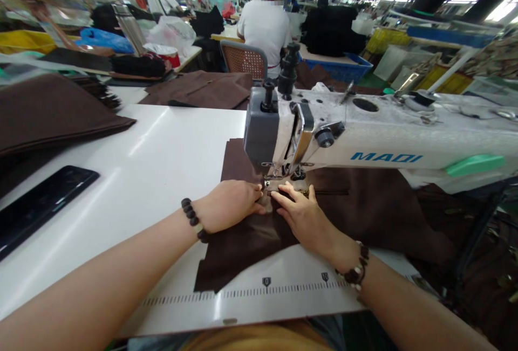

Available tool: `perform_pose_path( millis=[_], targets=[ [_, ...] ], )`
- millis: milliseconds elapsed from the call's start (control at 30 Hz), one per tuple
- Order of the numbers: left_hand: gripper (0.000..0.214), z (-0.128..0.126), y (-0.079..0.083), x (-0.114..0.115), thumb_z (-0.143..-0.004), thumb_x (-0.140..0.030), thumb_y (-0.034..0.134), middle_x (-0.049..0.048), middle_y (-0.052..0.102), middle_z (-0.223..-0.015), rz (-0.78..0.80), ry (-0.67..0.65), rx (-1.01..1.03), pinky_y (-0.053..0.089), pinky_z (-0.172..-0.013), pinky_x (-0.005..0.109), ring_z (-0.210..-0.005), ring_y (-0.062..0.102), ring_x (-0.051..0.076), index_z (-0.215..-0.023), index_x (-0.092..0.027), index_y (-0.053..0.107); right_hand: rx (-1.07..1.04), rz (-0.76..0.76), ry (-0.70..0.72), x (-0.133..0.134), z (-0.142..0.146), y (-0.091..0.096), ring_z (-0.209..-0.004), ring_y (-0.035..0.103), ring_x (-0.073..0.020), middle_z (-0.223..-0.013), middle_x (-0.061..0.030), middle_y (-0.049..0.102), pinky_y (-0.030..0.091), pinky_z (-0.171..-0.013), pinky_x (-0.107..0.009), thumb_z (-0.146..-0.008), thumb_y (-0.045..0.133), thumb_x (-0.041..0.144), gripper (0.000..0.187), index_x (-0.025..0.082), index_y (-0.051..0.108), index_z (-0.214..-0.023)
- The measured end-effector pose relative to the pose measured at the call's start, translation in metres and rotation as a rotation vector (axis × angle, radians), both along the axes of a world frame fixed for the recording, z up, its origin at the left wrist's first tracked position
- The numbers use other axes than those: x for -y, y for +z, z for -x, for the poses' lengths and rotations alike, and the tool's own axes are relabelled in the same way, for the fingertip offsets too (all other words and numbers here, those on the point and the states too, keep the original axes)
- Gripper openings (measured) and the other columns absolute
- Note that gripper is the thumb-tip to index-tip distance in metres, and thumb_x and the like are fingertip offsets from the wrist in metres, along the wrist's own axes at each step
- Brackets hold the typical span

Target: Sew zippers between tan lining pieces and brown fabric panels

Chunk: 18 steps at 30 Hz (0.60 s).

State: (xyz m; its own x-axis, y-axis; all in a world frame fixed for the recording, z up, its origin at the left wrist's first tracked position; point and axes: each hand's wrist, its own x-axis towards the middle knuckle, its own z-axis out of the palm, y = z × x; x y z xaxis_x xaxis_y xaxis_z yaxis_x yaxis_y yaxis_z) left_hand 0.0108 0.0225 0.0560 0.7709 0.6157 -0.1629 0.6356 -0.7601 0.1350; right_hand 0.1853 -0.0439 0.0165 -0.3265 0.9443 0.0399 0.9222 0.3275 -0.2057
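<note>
A dark brown fabric piece point(243, 248) lies on the white table beneath the head of a sewing machine point(380, 135). Just left of the needle area, my left hand point(229, 204) has its fingers drawn together at the fabric, thumb low; its fingertips are partly hidden. My right hand point(305, 221) rests on the fabric right of and in front of the presser foot, fingers spread and pressing down. Beside its fingers runs a dark narrow strip point(332, 192) with a small brass-coloured part, possibly a zipper. The needle tip is too small to make out.
A black phone point(48, 205) lies at the left, near a stack of brown fabric point(52, 108). More brown fabric point(202, 88) lies behind the table. A printed ruler scale point(283, 288) follows the front edge. Ahead, a person in white point(263, 27) sits facing away.
</note>
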Motion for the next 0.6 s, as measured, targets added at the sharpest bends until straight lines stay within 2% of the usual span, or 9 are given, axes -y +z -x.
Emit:
perform_pose_path(
  millis=[100, 233, 333, 500, 567, 600],
  targets=[
    [0.029, -0.004, -0.001, 0.004, -0.083, -0.039, 0.059, 0.0077, 0.065, -0.089, 0.006, 0.019, -0.076, 0.048, -0.071, 0.030, -0.083, 0.064, 0.023, -0.097, -0.014, 0.060, -0.018, 0.029, -0.059, 0.003, 0.005, 0.001, -0.128, 0.030, -0.0255, -0.130, -0.0075, 0.044, 0.022, -0.093, -0.071, -0.090, 0.047, 0.019, 0.034, 0.022, 0.045, -0.123],
    [0.040, -0.007, -0.017, 0.015, -0.081, -0.042, 0.059, 0.0121, 0.060, -0.102, -0.107, 0.016, -0.030, 0.046, -0.085, 0.033, -0.098, 0.057, 0.024, -0.103, -0.009, 0.057, -0.042, 0.017, -0.048, 0.007, 0.005, -0.003, -0.130, 0.025, -0.0243, -0.133, -0.0053, 0.041, 0.018, -0.095, -0.072, -0.088, 0.049, 0.017, 0.040, 0.024, 0.041, -0.127],
    [0.046, -0.008, -0.028, 0.019, -0.077, -0.044, 0.061, 0.0124, 0.057, -0.104, -0.179, -0.010, 0.007, 0.043, -0.092, 0.033, -0.104, 0.053, 0.024, -0.105, -0.007, 0.055, -0.059, 0.028, -0.027, 0.005, 0.001, -0.005, -0.131, 0.024, -0.0242, -0.134, -0.0060, 0.041, 0.017, -0.095, -0.071, -0.088, 0.048, 0.014, 0.042, 0.026, 0.042, -0.127],
    [0.048, -0.007, -0.036, 0.019, -0.076, -0.041, 0.064, 0.0127, 0.056, -0.107, -0.199, -0.001, 0.049, 0.042, -0.093, 0.030, -0.107, 0.052, 0.023, -0.107, -0.007, 0.053, -0.099, 0.048, 0.012, -0.005, -0.006, -0.011, -0.130, 0.027, -0.0244, -0.132, -0.0071, 0.042, 0.016, -0.098, -0.069, -0.089, 0.047, 0.016, 0.040, 0.027, 0.044, -0.127],
    [0.050, -0.005, -0.040, 0.019, -0.077, -0.041, 0.063, 0.0146, 0.054, -0.113, -0.226, 0.001, 0.077, 0.042, -0.094, 0.030, -0.110, 0.051, 0.024, -0.111, -0.006, 0.052, -0.102, 0.063, 0.025, -0.003, -0.011, -0.004, -0.129, 0.029, -0.0248, -0.134, -0.0082, 0.041, 0.016, -0.098, -0.068, -0.089, 0.047, 0.018, 0.040, 0.027, 0.044, -0.128],
    [0.051, -0.003, -0.043, 0.018, -0.078, -0.041, 0.062, 0.0160, 0.054, -0.115, -0.244, -0.006, 0.091, 0.042, -0.095, 0.031, -0.112, 0.050, 0.025, -0.112, -0.005, 0.051, -0.109, 0.079, 0.059, 0.001, -0.014, 0.006, -0.128, 0.031, -0.0244, -0.134, -0.0077, 0.041, 0.020, -0.100, -0.065, -0.089, 0.047, 0.019, 0.038, 0.026, 0.046, -0.127]
  ],
)
